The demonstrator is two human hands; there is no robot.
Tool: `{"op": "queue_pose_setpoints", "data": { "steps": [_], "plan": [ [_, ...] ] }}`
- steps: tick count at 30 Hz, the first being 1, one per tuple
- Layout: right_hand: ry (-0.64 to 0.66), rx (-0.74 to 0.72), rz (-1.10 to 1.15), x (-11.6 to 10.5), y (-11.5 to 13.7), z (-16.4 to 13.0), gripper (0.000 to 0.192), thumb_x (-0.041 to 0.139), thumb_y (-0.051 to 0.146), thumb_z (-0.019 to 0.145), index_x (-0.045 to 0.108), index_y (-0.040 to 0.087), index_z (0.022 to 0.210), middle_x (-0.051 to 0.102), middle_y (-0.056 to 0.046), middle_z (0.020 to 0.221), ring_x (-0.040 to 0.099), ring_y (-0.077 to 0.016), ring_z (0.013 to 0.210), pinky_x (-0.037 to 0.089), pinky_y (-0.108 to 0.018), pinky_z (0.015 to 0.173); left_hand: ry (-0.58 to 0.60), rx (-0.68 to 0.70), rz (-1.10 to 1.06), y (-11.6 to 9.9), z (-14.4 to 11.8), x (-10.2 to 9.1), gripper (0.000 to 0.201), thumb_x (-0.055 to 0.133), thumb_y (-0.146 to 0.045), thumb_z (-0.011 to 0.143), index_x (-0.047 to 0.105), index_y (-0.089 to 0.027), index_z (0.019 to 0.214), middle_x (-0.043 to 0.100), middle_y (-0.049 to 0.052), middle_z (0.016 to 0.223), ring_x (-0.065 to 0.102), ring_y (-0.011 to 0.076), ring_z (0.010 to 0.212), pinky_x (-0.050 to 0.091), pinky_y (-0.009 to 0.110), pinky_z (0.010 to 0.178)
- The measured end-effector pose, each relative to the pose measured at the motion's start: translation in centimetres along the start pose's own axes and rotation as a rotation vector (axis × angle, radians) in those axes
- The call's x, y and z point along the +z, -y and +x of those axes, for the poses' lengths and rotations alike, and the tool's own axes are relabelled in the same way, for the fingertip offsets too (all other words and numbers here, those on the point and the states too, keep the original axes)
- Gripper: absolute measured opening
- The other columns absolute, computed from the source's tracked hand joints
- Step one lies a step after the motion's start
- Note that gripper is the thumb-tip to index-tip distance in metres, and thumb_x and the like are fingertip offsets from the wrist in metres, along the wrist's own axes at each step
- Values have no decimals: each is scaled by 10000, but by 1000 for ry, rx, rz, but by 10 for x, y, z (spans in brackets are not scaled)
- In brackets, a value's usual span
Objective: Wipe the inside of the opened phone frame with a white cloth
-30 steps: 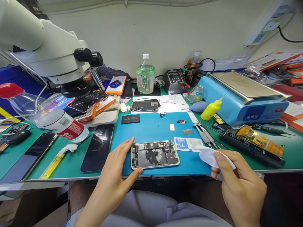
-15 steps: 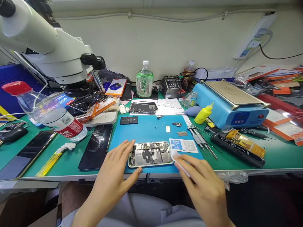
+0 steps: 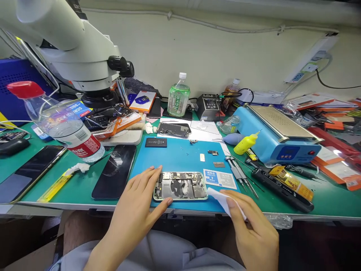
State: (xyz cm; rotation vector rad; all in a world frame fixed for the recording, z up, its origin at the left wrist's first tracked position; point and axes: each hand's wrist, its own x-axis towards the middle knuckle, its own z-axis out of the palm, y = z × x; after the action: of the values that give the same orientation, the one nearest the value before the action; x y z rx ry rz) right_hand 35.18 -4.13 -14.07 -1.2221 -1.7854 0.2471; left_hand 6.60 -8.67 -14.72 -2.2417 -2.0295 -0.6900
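An opened phone [image 3: 166,190] with its inner parts bare lies lengthwise on the blue mat [image 3: 175,158]. My left hand [image 3: 141,199] rests at its left end, fingers stretched and thumb along the lower edge, steadying contact with the frame. My right hand [image 3: 251,222] pinches a white wipe [image 3: 222,197] just off the phone's right end. Above the wipe sits a blue and grey wipes packet [image 3: 220,178]. Farther up the mat are a black battery [image 3: 156,142], a few small metal plates [image 3: 219,164] and a small dark component [image 3: 213,153].
On the left stand a water bottle [image 3: 76,131], a dark phone [image 3: 115,171] and a microscope [image 3: 84,56] overhanging the bench. To the right are tweezers [image 3: 238,171], a black pen-shaped tool [image 3: 282,190], a yellow squeeze bottle [image 3: 246,143] and a blue heating plate machine [image 3: 282,131].
My right hand with the wipe has moved right and slightly down, away from the phone's right end; more of the wipe shows. My left hand stays on the phone. The view has shifted slightly.
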Motion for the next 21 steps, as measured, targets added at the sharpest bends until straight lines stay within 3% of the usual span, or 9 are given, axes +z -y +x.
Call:
{"op": "queue_pose_setpoints", "data": {
  "steps": [3,5,8,13,15,17,19,21],
  "plan": [
    [-54,319,90,-5,-2,1,315,620,496,1036,833,264,1056,815,-18,933,708,-162,681,574,-249,630,-19,12,32,2,-1,2,699,531,-539,1083,297,-223,1660,613,97,1581,555,307,1469,464,463,1158],
    [-66,436,131,-7,-2,3,386,621,571,1017,836,259,1093,767,-1,752,675,-157,632,573,-238,656,-31,16,40,3,-1,3,696,523,-544,1084,301,-221,1659,619,91,1574,560,304,1457,460,457,1155],
    [-53,444,156,-5,-2,4,396,645,596,991,840,269,1098,740,1,725,653,-153,639,577,-235,686,-45,27,39,4,-2,4,687,516,-544,1086,311,-214,1653,627,93,1565,570,304,1443,462,453,1146],
    [-9,410,200,0,1,1,367,706,610,930,858,281,983,802,-58,1163,733,-226,966,576,-231,624,-57,33,47,4,-2,5,685,507,-548,1090,308,-207,1650,619,97,1576,562,305,1455,455,460,1156],
    [-14,429,214,-1,2,3,363,702,603,938,851,278,1003,802,-56,1083,713,-201,841,580,-246,642,-60,44,53,5,-2,6,689,485,-560,1096,299,-201,1653,610,104,1587,559,306,1460,454,466,1159],
    [-24,457,238,-3,2,6,385,683,606,954,839,268,1050,772,-37,877,653,-174,684,582,-270,669,-57,59,49,5,-2,6,717,464,-589,1095,274,-193,1662,592,113,1607,550,308,1472,454,472,1165],
    [-10,487,277,-7,1,11,415,688,616,948,835,248,1071,705,-19,709,645,-186,658,586,-296,709,-55,53,41,7,-3,7,764,457,-623,1086,238,-192,1677,555,124,1642,502,322,1520,422,509,1211],
    [13,515,338,-11,-2,16,465,692,640,930,837,226,1085,713,-35,722,656,-203,662,588,-325,679,-61,22,33,7,-3,7,796,458,-639,1078,200,-202,1691,513,134,1674,432,339,1578,360,569,1272]
  ]
}}
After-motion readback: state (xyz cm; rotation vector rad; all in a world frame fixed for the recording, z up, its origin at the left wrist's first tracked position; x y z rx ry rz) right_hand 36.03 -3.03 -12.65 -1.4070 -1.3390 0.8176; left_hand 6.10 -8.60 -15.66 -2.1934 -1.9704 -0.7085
